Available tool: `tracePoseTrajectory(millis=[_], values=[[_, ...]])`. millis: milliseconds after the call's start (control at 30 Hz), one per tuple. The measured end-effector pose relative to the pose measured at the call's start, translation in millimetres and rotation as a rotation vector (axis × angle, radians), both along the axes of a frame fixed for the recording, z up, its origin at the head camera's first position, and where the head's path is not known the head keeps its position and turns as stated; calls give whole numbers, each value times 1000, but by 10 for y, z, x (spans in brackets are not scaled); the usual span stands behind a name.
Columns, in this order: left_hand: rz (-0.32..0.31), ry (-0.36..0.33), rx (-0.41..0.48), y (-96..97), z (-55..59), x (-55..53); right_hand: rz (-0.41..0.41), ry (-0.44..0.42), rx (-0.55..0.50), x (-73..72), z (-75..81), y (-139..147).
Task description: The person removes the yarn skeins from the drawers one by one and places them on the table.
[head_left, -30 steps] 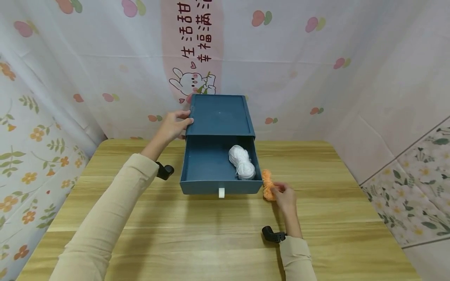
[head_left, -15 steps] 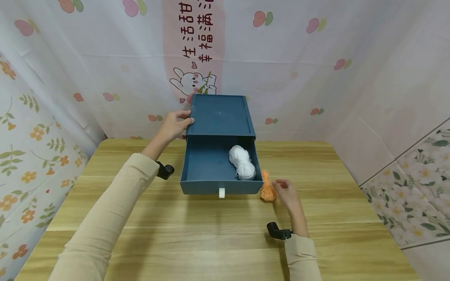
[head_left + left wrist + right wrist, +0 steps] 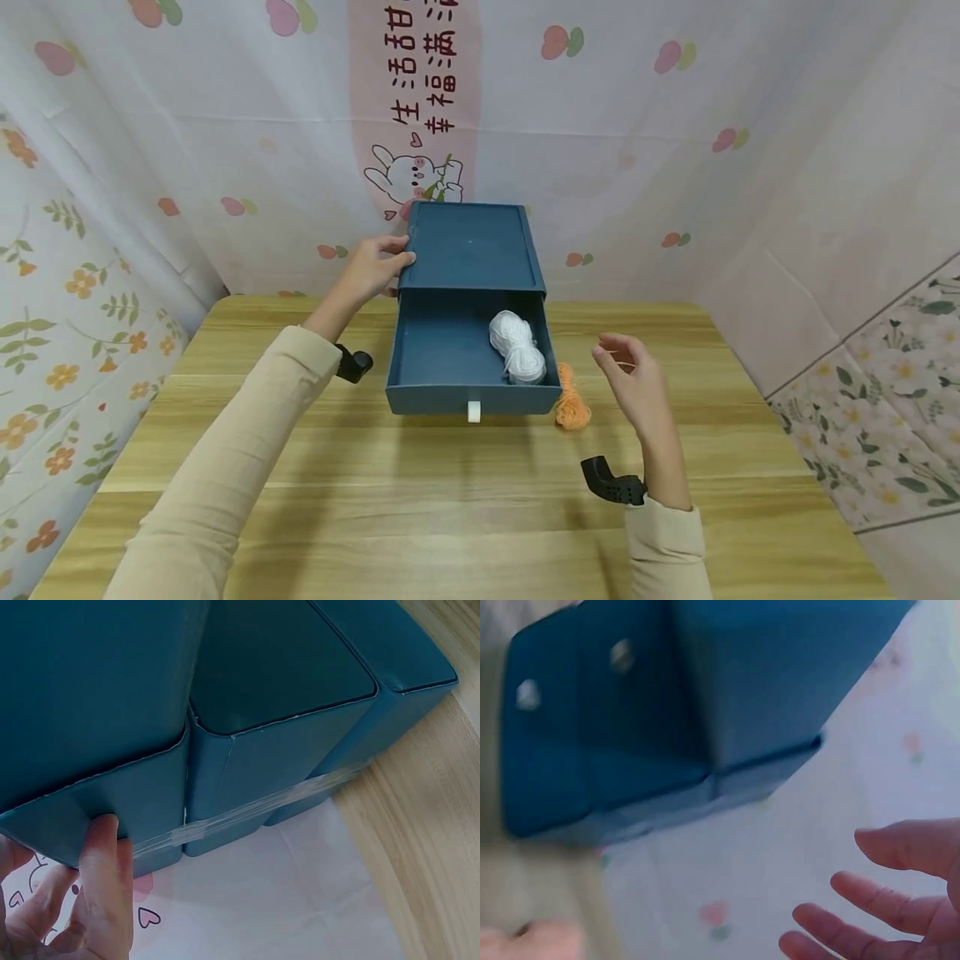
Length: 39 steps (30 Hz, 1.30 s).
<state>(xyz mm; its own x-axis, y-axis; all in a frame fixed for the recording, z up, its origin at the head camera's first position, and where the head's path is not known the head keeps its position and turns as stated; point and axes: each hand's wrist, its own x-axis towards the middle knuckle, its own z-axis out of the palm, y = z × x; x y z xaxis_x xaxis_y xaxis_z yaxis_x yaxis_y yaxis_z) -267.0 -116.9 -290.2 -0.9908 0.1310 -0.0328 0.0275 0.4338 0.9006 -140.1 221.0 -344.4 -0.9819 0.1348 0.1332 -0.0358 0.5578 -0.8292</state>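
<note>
A blue drawer unit [image 3: 468,246] has its top drawer [image 3: 431,350] pulled out by its white tab [image 3: 473,411]. White skeins of yarn [image 3: 517,348] lie in the drawer's right side. My left hand [image 3: 367,271] rests against the unit's rear left edge; in the left wrist view its fingers [image 3: 101,862] touch the taped blue panel. Beside the drawer's right front corner, a skein of orange yarn [image 3: 572,408] lies on the table. My right hand [image 3: 633,375] is right of that skein, raised, its fingers spread and loosely bent with nothing held, as the right wrist view also shows.
Beneath the open drawer are closed drawers with white tabs [image 3: 528,695]. Clear tape [image 3: 262,802] runs across the stacked units. Behind the wooden table [image 3: 450,517] hangs a printed curtain [image 3: 600,150], with more floral cloth [image 3: 75,350] on the left.
My right hand has let go of the orange yarn, risen and moved to the right. The orange skein stays beside the drawer. My left hand keeps its place on the unit.
</note>
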Motion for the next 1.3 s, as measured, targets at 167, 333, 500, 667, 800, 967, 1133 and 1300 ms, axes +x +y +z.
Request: tracePoseTrajectory(millis=[167, 333, 500, 667, 800, 967, 1133, 1300], values=[[11, 2, -4, -2, -5, -2, 97, 104, 8, 52, 323, -256], [7, 4, -1, -5, -13, -9, 205, 148, 21, 79, 550, -529], [4, 9, 6, -12, -14, -8, 285, 62, 127, 2, 625, -727], [0, 13, 13, -10, -11, -14, 327, -34, 265, -74, 589, -885], [-2, 15, 3, -11, -14, -26, 322, -91, 361, -104, 555, -994], [-3, 18, -4, 6, -26, -31, 388, -169, 455, -115, 538, -1045], [-9, 15, -7, 7, -25, -27, 447, -208, 502, -136, 548, -1050], [-5, 8, 7, 7, -22, -16, 487, -226, 521, -164, 556, -1052]])
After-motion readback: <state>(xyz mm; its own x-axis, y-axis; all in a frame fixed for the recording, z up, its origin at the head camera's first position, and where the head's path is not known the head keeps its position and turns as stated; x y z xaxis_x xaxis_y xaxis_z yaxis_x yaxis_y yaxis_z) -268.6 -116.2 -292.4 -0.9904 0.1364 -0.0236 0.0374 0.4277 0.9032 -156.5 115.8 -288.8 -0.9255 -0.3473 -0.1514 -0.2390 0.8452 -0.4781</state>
